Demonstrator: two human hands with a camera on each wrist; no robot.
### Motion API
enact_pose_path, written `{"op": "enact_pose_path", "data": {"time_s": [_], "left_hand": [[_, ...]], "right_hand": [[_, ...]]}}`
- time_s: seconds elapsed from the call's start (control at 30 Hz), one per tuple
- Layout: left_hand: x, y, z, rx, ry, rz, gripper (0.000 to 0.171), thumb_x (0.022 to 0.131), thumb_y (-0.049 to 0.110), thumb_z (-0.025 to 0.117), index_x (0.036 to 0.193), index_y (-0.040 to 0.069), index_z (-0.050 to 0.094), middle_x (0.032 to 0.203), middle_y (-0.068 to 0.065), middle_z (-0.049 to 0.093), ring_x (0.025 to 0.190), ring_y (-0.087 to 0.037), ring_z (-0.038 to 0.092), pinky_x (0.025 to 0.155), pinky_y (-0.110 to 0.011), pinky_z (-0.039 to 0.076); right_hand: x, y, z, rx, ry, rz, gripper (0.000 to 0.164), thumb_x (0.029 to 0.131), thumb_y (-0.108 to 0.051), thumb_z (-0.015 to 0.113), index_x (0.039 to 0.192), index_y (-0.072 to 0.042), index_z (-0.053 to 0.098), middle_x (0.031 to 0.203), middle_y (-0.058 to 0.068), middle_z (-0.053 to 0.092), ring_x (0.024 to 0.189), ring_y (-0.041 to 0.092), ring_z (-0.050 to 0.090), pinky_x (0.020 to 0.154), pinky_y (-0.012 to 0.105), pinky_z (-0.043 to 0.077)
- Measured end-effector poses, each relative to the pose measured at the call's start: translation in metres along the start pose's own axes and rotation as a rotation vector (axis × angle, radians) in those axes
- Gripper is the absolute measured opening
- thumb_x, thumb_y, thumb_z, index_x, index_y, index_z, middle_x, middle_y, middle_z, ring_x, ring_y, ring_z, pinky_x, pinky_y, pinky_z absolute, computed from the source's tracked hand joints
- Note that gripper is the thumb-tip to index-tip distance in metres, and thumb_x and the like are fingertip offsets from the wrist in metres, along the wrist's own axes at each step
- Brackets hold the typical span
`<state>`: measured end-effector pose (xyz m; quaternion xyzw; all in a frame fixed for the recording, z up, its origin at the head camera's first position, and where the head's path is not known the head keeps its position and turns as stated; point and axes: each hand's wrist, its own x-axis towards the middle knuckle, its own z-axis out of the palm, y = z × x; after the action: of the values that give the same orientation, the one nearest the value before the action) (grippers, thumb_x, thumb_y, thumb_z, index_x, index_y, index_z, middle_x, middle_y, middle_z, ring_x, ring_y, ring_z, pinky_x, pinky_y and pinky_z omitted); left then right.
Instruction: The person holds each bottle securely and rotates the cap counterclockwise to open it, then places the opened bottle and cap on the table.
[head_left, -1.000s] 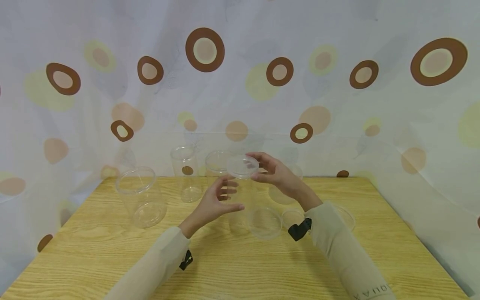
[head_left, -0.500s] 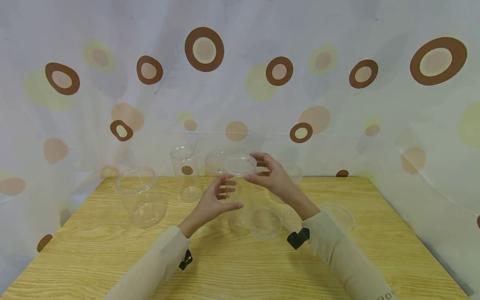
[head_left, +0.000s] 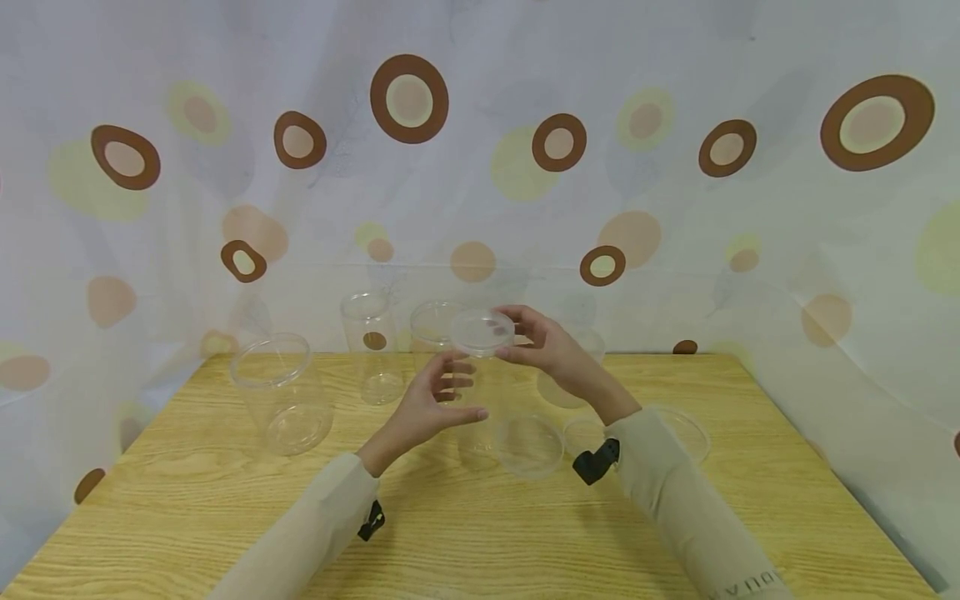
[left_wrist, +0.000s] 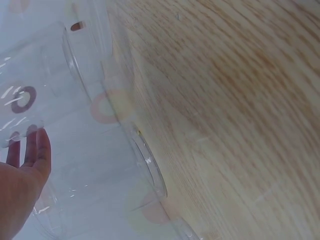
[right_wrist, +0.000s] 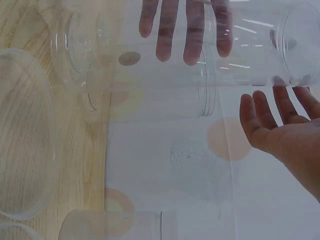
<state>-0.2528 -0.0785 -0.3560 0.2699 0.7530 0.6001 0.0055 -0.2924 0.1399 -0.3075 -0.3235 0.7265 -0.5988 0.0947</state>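
In the middle of the head view a tall clear plastic jar [head_left: 482, 392] stands upright on the table. My left hand [head_left: 423, 408] is curled round its body from the left, and those fingers [right_wrist: 192, 35] show through the clear wall in the right wrist view. On the jar's mouth lies a round clear lid [head_left: 482, 332]. My right hand [head_left: 553, 357] holds the lid's edge from the right, thumb in front and fingers behind. In the right wrist view the right fingertips [right_wrist: 280, 82] are at the jar's lid end [right_wrist: 302, 45].
Left of the hands stand a wide clear jar [head_left: 279, 400] and a narrow one [head_left: 375, 354]. Another jar [head_left: 433, 325] stands behind the left hand, and a clear container [head_left: 566, 387] behind the right. Clear lids [head_left: 531, 448] lie on the wooden table [head_left: 480, 542] near the right forearm.
My right hand shifted slightly left along the lid's edge, then slightly back, with the lid still on the jar's mouth. The left hand stayed in place round the jar.
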Motion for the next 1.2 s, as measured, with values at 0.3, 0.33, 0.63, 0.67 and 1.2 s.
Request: {"op": "enact_pose_path", "data": {"time_s": [0.3, 0.33, 0.63, 0.67, 1.2], "left_hand": [[0.000, -0.001, 0.000, -0.002, -0.014, 0.011, 0.069, 0.074, 0.004, 0.074, 0.133, 0.013, 0.038, 0.125, -0.018, 0.049, 0.114, -0.036, 0.051, 0.096, -0.055, 0.039], [0.000, -0.002, 0.000, 0.001, -0.014, 0.009, 0.069, 0.074, 0.005, 0.074, 0.132, 0.014, 0.038, 0.125, -0.018, 0.049, 0.115, -0.036, 0.051, 0.096, -0.055, 0.039], [-0.001, 0.000, 0.000, 0.012, 0.004, 0.006, 0.070, 0.074, 0.005, 0.075, 0.133, 0.013, 0.038, 0.126, -0.017, 0.049, 0.115, -0.034, 0.051, 0.096, -0.053, 0.039], [-0.001, 0.000, 0.000, 0.013, 0.007, 0.005, 0.070, 0.074, 0.005, 0.075, 0.133, 0.013, 0.038, 0.126, -0.017, 0.049, 0.114, -0.034, 0.051, 0.096, -0.053, 0.039], [-0.001, -0.002, 0.000, 0.021, 0.011, 0.017, 0.070, 0.073, 0.006, 0.075, 0.132, 0.012, 0.038, 0.125, -0.018, 0.049, 0.114, -0.035, 0.051, 0.095, -0.053, 0.040]], "right_hand": [[0.003, 0.000, -0.009, 0.148, -0.142, -0.015, 0.066, 0.087, -0.026, 0.063, 0.141, -0.010, 0.030, 0.138, 0.018, 0.036, 0.119, 0.018, 0.044, 0.100, 0.040, 0.037], [0.003, 0.000, -0.009, 0.153, -0.148, -0.019, 0.069, 0.086, -0.027, 0.064, 0.142, -0.009, 0.028, 0.139, 0.020, 0.035, 0.120, 0.018, 0.044, 0.100, 0.039, 0.037], [-0.002, 0.002, 0.000, 0.087, -0.016, -0.040, 0.072, 0.083, -0.028, 0.067, 0.142, -0.014, 0.028, 0.137, 0.011, 0.037, 0.118, 0.021, 0.043, 0.092, 0.030, 0.044], [-0.003, 0.002, 0.002, 0.084, 0.009, -0.040, 0.072, 0.082, -0.028, 0.068, 0.141, -0.014, 0.029, 0.137, 0.011, 0.037, 0.117, 0.022, 0.044, 0.091, 0.030, 0.045], [-0.008, 0.001, 0.018, 0.037, 0.168, -0.069, 0.065, 0.082, -0.023, 0.069, 0.135, -0.007, 0.035, 0.133, 0.014, 0.041, 0.120, 0.024, 0.042, 0.090, 0.031, 0.045]]}}
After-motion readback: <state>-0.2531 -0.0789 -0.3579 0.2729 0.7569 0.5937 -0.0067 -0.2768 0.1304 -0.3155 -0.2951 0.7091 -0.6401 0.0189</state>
